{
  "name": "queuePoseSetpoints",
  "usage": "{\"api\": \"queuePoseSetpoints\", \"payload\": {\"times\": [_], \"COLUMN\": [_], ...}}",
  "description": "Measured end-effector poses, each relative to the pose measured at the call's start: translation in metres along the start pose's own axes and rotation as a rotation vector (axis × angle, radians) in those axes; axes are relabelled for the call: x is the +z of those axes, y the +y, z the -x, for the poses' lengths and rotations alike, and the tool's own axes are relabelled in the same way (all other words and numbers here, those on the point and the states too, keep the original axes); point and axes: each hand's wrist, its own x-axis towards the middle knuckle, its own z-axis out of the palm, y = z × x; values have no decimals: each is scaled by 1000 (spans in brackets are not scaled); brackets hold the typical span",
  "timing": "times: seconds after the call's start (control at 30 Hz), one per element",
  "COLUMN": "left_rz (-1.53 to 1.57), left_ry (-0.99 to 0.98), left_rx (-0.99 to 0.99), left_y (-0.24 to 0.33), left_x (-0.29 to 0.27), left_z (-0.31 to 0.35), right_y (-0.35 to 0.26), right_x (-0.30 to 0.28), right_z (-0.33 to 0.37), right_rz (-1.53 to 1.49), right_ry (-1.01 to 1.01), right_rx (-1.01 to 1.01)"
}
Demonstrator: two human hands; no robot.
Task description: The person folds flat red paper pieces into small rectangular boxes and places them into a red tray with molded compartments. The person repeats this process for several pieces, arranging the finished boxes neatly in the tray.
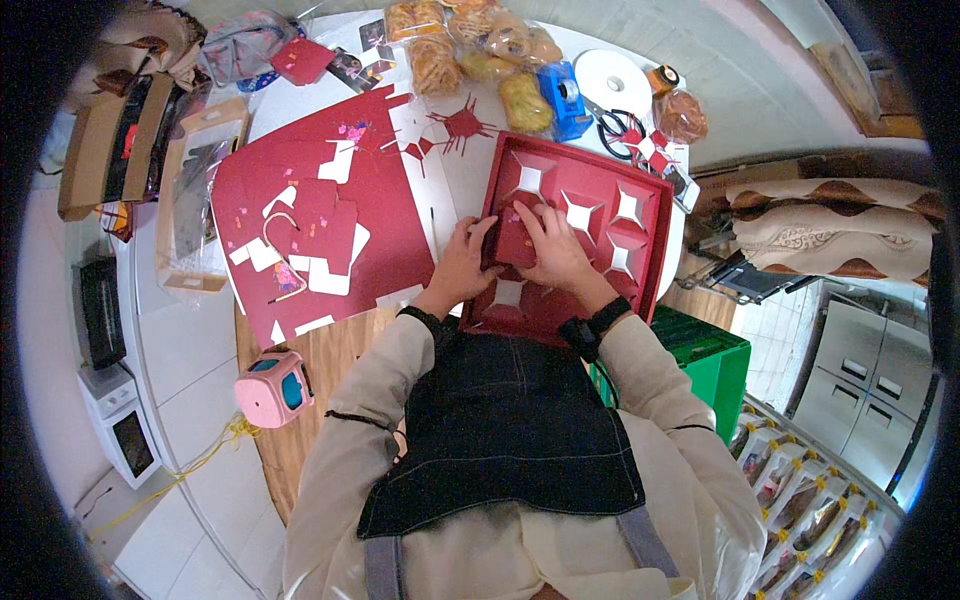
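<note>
A shallow red box (655,255) lies on the table's near edge, right in front of me. Several folded red card inserts (605,217) sit inside it, each with a white square opening. At the box's left side, a small red card piece (514,240) is over one of the compartments, between my two hands. My left hand (460,265) grips its left side by the box wall, fingers curled. With fingers bent over its top and right side, my right hand (553,250) holds the same piece. Its underside is hidden.
Left of the box lies a large red sheet (330,230) with white paper scraps. Behind are red star-shaped cutouts (462,124), bagged food (525,103), a blue tape dispenser (566,100), black scissors (622,132) and a white roll (612,82). A green crate (720,365) stands at right, below the table.
</note>
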Motion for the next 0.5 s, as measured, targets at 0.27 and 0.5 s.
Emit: {"api": "queuePoseSetpoints", "payload": {"times": [0.27, 0.5], "left_rz": [-381, -566], "left_ry": [-80, -413], "left_rx": [300, 341], "left_y": [7, 30], "left_x": [-23, 6], "left_z": [8, -14], "right_y": [15, 26], "right_x": [-18, -38], "right_z": [10, 32], "right_rz": [-263, -273], "right_ry": [462, 456], "right_rx": [285, 356]}}
